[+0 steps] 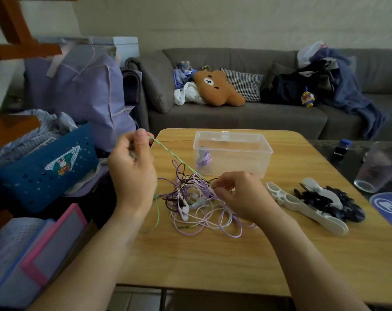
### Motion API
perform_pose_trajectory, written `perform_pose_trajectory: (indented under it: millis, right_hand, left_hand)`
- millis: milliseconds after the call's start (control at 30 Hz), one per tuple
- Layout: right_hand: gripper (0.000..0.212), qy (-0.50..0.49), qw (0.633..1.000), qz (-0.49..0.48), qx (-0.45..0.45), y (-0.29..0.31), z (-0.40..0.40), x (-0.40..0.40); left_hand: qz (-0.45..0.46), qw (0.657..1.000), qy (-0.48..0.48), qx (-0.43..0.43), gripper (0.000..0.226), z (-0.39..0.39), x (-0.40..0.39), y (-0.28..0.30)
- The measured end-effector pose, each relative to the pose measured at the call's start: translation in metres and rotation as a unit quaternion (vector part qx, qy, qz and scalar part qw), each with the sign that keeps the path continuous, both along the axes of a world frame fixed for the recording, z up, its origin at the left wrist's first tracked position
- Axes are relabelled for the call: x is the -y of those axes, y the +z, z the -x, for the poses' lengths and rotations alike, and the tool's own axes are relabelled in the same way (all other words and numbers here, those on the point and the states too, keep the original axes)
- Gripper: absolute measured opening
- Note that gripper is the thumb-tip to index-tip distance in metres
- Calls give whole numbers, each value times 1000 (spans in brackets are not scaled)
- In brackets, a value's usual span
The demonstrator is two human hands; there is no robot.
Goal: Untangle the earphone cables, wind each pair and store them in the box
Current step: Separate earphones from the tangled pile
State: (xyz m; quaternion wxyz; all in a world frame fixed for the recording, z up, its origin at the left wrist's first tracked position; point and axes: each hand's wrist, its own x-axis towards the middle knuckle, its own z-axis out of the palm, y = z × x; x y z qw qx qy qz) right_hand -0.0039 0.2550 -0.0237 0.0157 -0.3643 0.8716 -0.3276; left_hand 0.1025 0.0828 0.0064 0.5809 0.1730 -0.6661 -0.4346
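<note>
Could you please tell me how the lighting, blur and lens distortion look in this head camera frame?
Head view: dim, even light with soft shadows; wide-angle bending curves the light wooden table edges and the grey sofa; the clear plastic piece at upper left is smeared; the left hand, green cable and tangled cable pile stay fairly sharp.

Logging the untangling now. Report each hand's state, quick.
Left hand: raised, pinching the green cable.
Right hand: fingers pinching strands in the cable tangle.
</note>
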Motion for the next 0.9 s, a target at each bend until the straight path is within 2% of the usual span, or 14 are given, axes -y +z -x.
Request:
perform_pose_trajectory:
  millis: [233, 333, 367, 433, 500, 600, 633, 700, 800, 900]
  right_hand:
    - [22, -12, 999, -46, 1, 1, 3, 3]
    - [30, -67, 998, -12, -7, 0, 5, 3]
    - [36, -90, 996, -4, -13, 1, 6, 2]
    - [43, -124, 992, 22, -8, 0, 10, -2]
    - [39, -134, 990, 43, 3, 1, 13, -5]
    - [35, -117, 992, 48, 19, 2, 13, -5]
    - [34, -113, 992, 48, 28, 2, 11, -4]
    - [30, -109, 992, 51, 42, 3, 8, -3]
    - [25, -105, 990, 72, 54, 6, 4, 0]
    - [22, -90, 985, 102, 106, 8, 2, 0]
  left_hand:
    - [-157, 984, 14, -89, 29, 0, 11, 3]
    - [-174, 983, 24, -45, 27, 0, 21, -5]
    - [-159, 987, 21, 6, 25, -1, 27, -10]
    - [-73, 985, 8, 157, 21, -6, 40, -18]
    - [30, 951, 8, 307, 10, -11, 48, -21]
    - [77, 887, 1, 456, 13, -14, 46, -22]
    - [82, 875, 1, 477, 16, -13, 43, -23]
    - [105, 878, 11, 468, 24, -9, 32, -21]
    - [197, 902, -19, 384, 27, -3, 8, -15]
    - [266, 874, -101, 393, 38, 4, -15, -15]
